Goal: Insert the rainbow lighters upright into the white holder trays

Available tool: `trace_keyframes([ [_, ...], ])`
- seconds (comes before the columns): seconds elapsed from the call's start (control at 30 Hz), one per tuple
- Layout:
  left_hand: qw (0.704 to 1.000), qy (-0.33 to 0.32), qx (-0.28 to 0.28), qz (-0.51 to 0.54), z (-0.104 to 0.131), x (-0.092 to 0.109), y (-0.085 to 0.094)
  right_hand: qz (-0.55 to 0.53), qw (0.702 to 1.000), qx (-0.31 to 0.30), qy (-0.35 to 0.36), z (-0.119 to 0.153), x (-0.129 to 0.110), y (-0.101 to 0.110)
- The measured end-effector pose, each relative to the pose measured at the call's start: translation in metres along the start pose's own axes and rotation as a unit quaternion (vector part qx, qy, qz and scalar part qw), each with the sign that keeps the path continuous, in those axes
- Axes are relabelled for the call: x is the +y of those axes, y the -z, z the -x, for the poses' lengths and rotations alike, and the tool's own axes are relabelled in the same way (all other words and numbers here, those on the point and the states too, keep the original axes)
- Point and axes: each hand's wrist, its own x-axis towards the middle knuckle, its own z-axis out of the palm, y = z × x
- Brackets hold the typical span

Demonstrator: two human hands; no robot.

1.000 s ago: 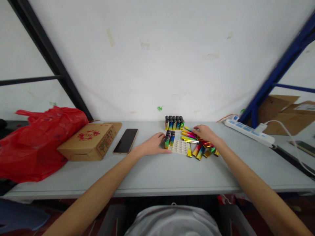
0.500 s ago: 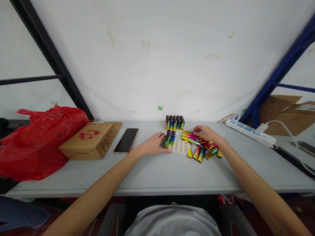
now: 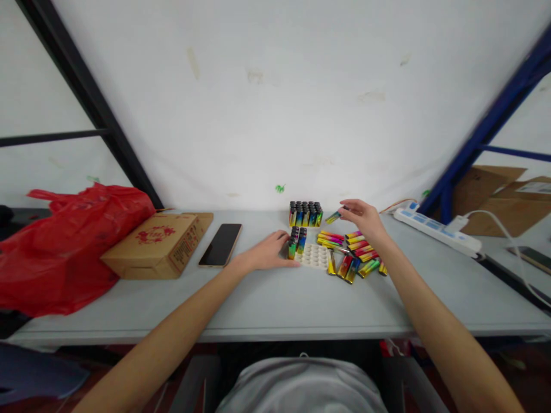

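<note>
My right hand (image 3: pixel 364 219) is raised behind the loose pile and pinches one lighter (image 3: pixel 333 217), which tilts down to the left. At the left end of a white tray with round holes (image 3: pixel 316 257), my left hand (image 3: pixel 272 252) grips the edge, its thumb along the front corner and its fingers behind. Several lighters with black tops (image 3: pixel 297 244) stand upright in the tray's left holes, beside those fingers. Loose lighters (image 3: pixel 364 252) in red, yellow, green and blue lie on their sides right of the tray.
Behind the tray stands a block of upright lighters (image 3: pixel 305 214). To the left lie a phone (image 3: pixel 221 245), a cardboard box (image 3: pixel 157 244) and a red plastic bag (image 3: pixel 73 252). A white power strip (image 3: pixel 439 231) with a plugged-in cable runs along the right.
My right hand has lifted a lighter from the pile and moved up and back with it. My left hand stays at the tray.
</note>
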Motion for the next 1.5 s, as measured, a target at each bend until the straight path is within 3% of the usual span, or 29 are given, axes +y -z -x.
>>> trace_keyframes([
  [0.17,1.000,-0.003,0.000,0.002,0.000,0.000,0.000,-0.181,0.981,-0.015,-0.074,0.006,-0.026,-0.027],
  [0.3,1.000,0.001,0.005,0.014,0.001,0.000,-0.001,-0.229,0.967,-0.065,-0.091,0.016,-0.025,-0.048],
  [0.57,1.000,-0.006,0.016,-0.008,0.000,0.001,-0.002,-0.134,0.981,-0.119,-0.077,0.032,-0.004,-0.065],
  [0.73,1.000,-0.005,0.019,-0.016,-0.001,0.003,-0.001,-0.051,0.990,-0.113,-0.073,0.035,0.001,-0.071],
  [0.9,1.000,-0.010,0.020,-0.014,-0.001,0.001,-0.003,-0.096,0.982,-0.130,-0.095,0.042,0.000,-0.077],
  [1.0,1.000,-0.017,0.021,-0.011,0.000,0.000,-0.004,-0.066,0.982,-0.144,-0.102,0.047,-0.005,-0.081],
  [1.23,1.000,-0.015,0.022,-0.004,0.000,0.001,-0.002,0.142,0.986,-0.070,0.048,0.056,-0.018,-0.083],
  [1.5,1.000,-0.020,0.020,-0.006,-0.001,-0.001,-0.003,0.201,0.976,-0.024,0.074,0.065,-0.025,-0.084],
])
